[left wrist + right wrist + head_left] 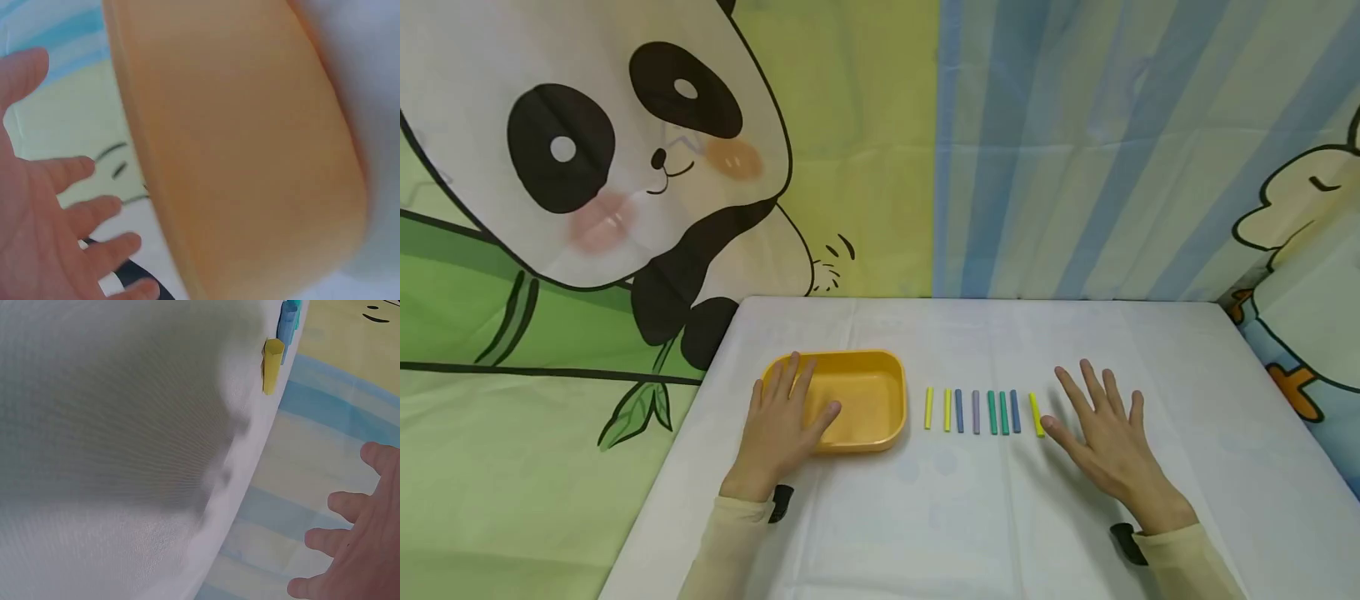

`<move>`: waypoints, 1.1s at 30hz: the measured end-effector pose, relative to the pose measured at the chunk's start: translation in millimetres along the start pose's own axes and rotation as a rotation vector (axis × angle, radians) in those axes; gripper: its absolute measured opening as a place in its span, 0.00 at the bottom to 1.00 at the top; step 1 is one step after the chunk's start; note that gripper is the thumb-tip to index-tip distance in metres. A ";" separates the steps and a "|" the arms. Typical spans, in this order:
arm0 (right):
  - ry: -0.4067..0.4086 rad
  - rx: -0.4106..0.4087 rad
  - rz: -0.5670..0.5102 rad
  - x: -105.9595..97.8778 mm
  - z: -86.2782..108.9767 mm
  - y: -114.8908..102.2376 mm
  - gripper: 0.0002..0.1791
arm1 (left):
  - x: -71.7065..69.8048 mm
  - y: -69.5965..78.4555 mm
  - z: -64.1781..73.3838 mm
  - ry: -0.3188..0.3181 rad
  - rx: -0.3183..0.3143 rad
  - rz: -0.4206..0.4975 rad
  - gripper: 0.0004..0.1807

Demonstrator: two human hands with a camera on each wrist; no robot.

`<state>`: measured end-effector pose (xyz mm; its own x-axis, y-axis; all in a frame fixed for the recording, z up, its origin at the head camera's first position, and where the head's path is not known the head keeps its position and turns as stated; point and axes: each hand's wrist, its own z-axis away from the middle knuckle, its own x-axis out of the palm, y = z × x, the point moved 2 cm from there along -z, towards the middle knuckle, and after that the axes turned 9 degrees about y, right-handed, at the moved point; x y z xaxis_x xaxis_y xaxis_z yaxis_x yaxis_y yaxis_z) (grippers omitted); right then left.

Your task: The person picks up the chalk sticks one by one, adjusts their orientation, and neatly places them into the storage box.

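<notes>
My left hand [781, 429], fingers spread, hovers over the left side of a yellow-orange plastic tray [891, 400]. In the left wrist view the tray's outer wall [250, 150] fills the middle, and the fingers show apart from it. Right of the tray, a row of short, slim coloured sticks lies on the table, among them a purple stick [976, 412] and a green stick [992, 412]. My right hand [1108, 446] is held spread above the table, nearest the rightmost yellow stick [1035, 412]. That yellow stick [272, 365] looks faceted in the right wrist view. Neither hand holds anything.
A white cloth covers the table [925, 533]. Behind it hangs a printed curtain [865, 125] with a panda and blue stripes. Dark bands sit at both wrists. The right hand casts a shadow on the cloth.
</notes>
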<state>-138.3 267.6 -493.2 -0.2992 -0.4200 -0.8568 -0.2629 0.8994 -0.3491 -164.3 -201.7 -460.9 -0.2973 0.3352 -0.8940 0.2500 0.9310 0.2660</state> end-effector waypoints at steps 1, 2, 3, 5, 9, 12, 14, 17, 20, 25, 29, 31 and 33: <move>-0.001 0.001 -0.001 0.4 -0.2 0.1 0.45 | -0.5 -3.7 -0.3 0.003 -0.006 0.015 0.49; -0.003 0.001 -0.003 0.9 -0.4 0.3 0.45 | -1.1 -7.6 -0.5 0.003 -0.014 0.030 0.49; -0.005 0.002 -0.003 1.3 -0.5 0.4 0.45 | -1.4 -11.7 -0.6 0.003 -0.022 0.044 0.49; -0.008 0.003 -0.004 1.4 -0.6 0.6 0.45 | -1.8 -19.8 -0.3 0.003 -0.046 0.071 0.49; -0.015 0.006 -0.014 1.3 -0.3 0.7 0.44 | -0.3 -36.7 1.3 0.002 -0.097 0.085 0.49; -0.020 0.010 -0.021 1.2 0.0 0.8 0.44 | 2.0 -47.6 3.5 -0.005 -0.129 0.097 0.49; -0.025 0.014 -0.023 1.3 0.3 1.2 0.44 | 3.3 -53.1 5.1 -0.012 -0.149 0.120 0.50; -0.035 0.022 -0.030 1.8 0.8 2.1 0.44 | 5.5 -59.4 6.7 -0.020 -0.172 0.155 0.52; -0.049 0.029 -0.044 2.3 1.5 3.0 0.45 | 6.9 -63.8 8.3 -0.027 -0.183 0.170 0.53; -0.079 0.034 -0.065 2.2 2.0 4.5 0.46 | 9.3 -67.5 12.0 -0.046 -0.186 0.173 0.55; -0.114 0.034 -0.073 -0.5 -0.1 5.8 0.48 | 11.7 -69.8 15.3 -0.056 -0.193 0.177 0.55; -0.127 0.031 -0.072 -1.4 -0.8 7.3 0.48 | 12.8 -70.4 16.3 -0.057 -0.198 0.179 0.55; -0.123 0.020 -0.069 -1.4 -0.9 8.6 0.48 | 13.8 -70.7 16.9 -0.060 -0.204 0.179 0.55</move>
<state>-141.0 275.8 -494.7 -0.1662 -0.4638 -0.8702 -0.2599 0.8719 -0.4151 -170.5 -265.3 -498.1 -0.2088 0.4934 -0.8444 0.1015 0.8697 0.4831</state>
